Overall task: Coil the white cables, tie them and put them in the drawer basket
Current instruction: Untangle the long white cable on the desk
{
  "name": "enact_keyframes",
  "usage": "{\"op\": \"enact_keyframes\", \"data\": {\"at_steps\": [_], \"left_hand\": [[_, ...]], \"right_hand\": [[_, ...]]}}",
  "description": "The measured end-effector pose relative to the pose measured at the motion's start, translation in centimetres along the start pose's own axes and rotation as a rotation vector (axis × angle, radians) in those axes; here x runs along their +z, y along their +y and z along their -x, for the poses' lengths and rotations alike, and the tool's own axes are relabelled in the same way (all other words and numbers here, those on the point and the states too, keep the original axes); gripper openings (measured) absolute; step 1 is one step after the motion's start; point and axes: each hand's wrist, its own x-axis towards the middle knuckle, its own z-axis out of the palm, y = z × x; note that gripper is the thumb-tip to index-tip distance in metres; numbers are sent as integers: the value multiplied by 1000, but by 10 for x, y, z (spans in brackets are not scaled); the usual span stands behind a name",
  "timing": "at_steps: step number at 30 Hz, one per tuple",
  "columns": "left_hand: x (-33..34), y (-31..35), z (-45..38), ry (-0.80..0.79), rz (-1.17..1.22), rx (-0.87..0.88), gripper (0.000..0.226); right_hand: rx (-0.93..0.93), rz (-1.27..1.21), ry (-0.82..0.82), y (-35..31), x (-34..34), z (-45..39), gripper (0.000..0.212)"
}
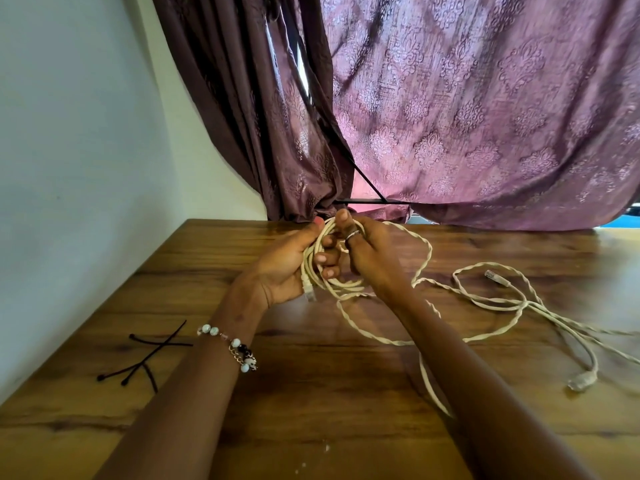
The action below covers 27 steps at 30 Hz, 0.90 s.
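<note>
My left hand (287, 261) grips a partly wound coil of white cable (341, 284) above the wooden table (311, 393); one clear plug of that cable hangs below the palm. My right hand (370, 254), with a ring on one finger, pinches the cable at the top of the coil. The loose twisted length (391, 339) trails from the coil down over the table and under my right forearm. A second white cable (519, 303) lies in loose loops at the right, with clear plugs at its ends. No drawer basket is in view.
Several black ties (145, 358) lie crossed on the table at the left, near the white wall. A purple patterned curtain (467, 116) hangs behind the table's far edge. Small white specks sit near the front edge.
</note>
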Motion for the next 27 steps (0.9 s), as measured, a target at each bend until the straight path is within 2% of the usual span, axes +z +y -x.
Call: {"op": "enact_keyframes", "data": {"at_steps": [3, 5, 7, 9, 15, 17, 21, 24, 27], "left_hand": [[8, -1, 0, -77, 102, 15, 33], [11, -1, -3, -56, 105, 23, 34], [13, 0, -6, -1, 84, 33, 40], [15, 0, -8, 86, 36, 48, 47], [14, -5, -11, 461, -146, 111, 52], [15, -7, -12, 538, -210, 131, 52], [18, -5, -9, 566, -287, 151, 53], [11, -2, -8, 539, -216, 53, 58], [8, -2, -9, 596, -148, 40, 60]], "right_hand": [[-120, 322, 87, 18, -11, -10, 19], [-267, 624, 183, 20, -18, -13, 15], [-324, 758, 244, 20, -20, -16, 15], [-310, 672, 220, 19, -19, -16, 19], [-81, 321, -52, 22, -24, -15, 38], [-23, 222, -105, 22, -25, -13, 34], [61, -1, -132, 20, -25, -10, 27], [142, -153, -114, 18, -24, -9, 23], [180, -258, -124, 17, -22, -10, 29]]}}
